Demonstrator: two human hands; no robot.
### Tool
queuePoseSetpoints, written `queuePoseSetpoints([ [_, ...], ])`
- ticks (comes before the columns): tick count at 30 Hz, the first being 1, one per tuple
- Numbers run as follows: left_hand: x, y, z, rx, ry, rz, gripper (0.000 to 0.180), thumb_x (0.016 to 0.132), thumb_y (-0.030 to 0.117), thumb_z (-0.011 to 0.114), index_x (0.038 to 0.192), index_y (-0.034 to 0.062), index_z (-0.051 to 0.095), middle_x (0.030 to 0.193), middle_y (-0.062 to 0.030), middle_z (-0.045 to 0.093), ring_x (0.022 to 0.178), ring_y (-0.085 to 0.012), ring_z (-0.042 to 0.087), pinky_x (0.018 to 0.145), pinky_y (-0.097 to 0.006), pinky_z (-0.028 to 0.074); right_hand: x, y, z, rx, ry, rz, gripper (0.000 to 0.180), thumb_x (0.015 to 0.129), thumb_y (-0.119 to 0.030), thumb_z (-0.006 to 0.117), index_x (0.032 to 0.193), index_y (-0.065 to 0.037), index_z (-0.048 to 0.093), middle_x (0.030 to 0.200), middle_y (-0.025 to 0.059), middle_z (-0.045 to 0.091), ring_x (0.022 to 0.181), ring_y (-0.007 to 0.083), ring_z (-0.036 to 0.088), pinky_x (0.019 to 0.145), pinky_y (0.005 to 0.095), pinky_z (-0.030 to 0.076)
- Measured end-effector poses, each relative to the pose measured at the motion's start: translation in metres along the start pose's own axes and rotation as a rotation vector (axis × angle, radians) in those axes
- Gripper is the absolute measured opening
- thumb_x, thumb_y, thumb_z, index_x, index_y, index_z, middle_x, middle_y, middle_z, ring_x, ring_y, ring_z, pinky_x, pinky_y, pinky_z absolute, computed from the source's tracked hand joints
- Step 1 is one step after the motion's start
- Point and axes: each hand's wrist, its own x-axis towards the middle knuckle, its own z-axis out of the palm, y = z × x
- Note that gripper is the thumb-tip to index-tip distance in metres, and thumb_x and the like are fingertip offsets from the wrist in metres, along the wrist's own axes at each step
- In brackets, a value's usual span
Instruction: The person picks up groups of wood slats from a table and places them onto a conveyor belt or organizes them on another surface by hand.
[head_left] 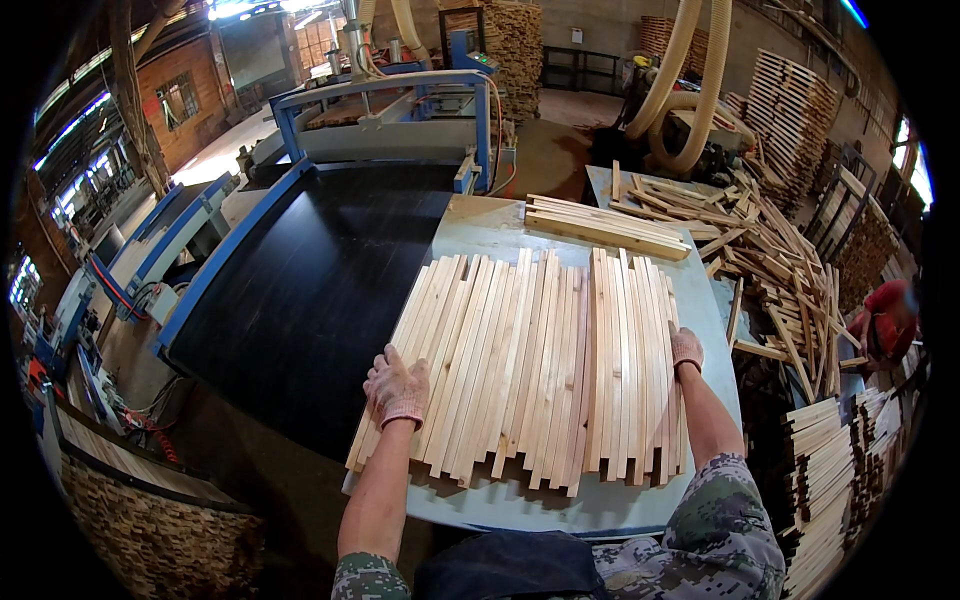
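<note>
Left hand point(397, 388): gloved, spread flat on the wooden slats point(530, 360).
Right hand point(686, 349): gloved, at the slats' right edge; grip unclear.
Slats: side by side on the grey desk point(480, 235).
Hidden: desk's near edge behind a cap brim.

We find almost none in this workshop. At the top centre of the frame, a small pale rectangular sign point(577, 35) hangs on the far grey wall; it is too small for us to tell more. We see no packages or screens.
</note>
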Motion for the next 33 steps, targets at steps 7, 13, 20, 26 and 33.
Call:
queuePoseSetpoints([
  [7, 0.000, -0.002, 0.000, -0.002, -0.021, -0.016, 0.078, 0.097, 0.055, 0.058, 0.156, 0.0058, 0.044, 0.145, -0.0198, 0.055, 0.129, -0.0381, 0.056, 0.111, -0.049, 0.045, -0.007, -0.007, -0.004, -0.007, -0.011, -0.002, 0.076, 0.100, -0.067, 0.045, 0.124, 0.000, 0.072, 0.130, 0.0291, 0.068, 0.124, 0.0460, 0.064, 0.106, 0.0530, 0.049],
  [13, 0.001, -0.002, 0.001, -0.007, -0.013, -0.010, 0.078, 0.097, 0.055, 0.058, 0.156, 0.0055, 0.044, 0.145, -0.0196, 0.055, 0.130, -0.0378, 0.056, 0.112, -0.050, 0.044, -0.004, -0.005, -0.003, -0.022, -0.012, 0.007, 0.075, 0.101, -0.067, 0.044, 0.122, 0.000, 0.072, 0.130, 0.0291, 0.068, 0.124, 0.0459, 0.064, 0.107, 0.0533, 0.049],
  [20, -0.001, -0.002, 0.002, 0.004, 0.026, 0.008, 0.075, 0.097, 0.053, 0.062, 0.153, 0.0036, 0.047, 0.138, -0.0194, 0.058, 0.124, -0.0362, 0.059, 0.107, -0.049, 0.046, 0.001, -0.003, 0.000, -0.030, -0.020, 0.008, 0.075, 0.101, -0.068, 0.044, 0.124, -0.001, 0.072, 0.131, 0.0277, 0.068, 0.124, 0.0448, 0.064, 0.106, 0.0530, 0.049],
  [26, 0.000, -0.002, 0.000, 0.007, 0.009, -0.004, 0.077, 0.096, 0.053, 0.063, 0.153, 0.0040, 0.047, 0.138, -0.0189, 0.058, 0.123, -0.0361, 0.060, 0.107, -0.049, 0.046, 0.002, -0.003, 0.001, -0.034, -0.028, 0.003, 0.076, 0.100, -0.068, 0.044, 0.126, -0.002, 0.072, 0.132, 0.0268, 0.068, 0.125, 0.0437, 0.064, 0.107, 0.0524, 0.049],
  [33, 0.003, -0.005, 0.008, 0.028, 0.059, 0.020, 0.078, 0.096, 0.055, 0.062, 0.153, 0.0042, 0.047, 0.138, -0.0182, 0.059, 0.123, -0.0361, 0.060, 0.105, -0.049, 0.047, 0.004, -0.001, 0.002, -0.016, -0.018, 0.014, 0.077, 0.100, -0.068, 0.044, 0.126, -0.002, 0.072, 0.131, 0.0266, 0.068, 0.125, 0.0439, 0.064, 0.106, 0.0522, 0.049],
])
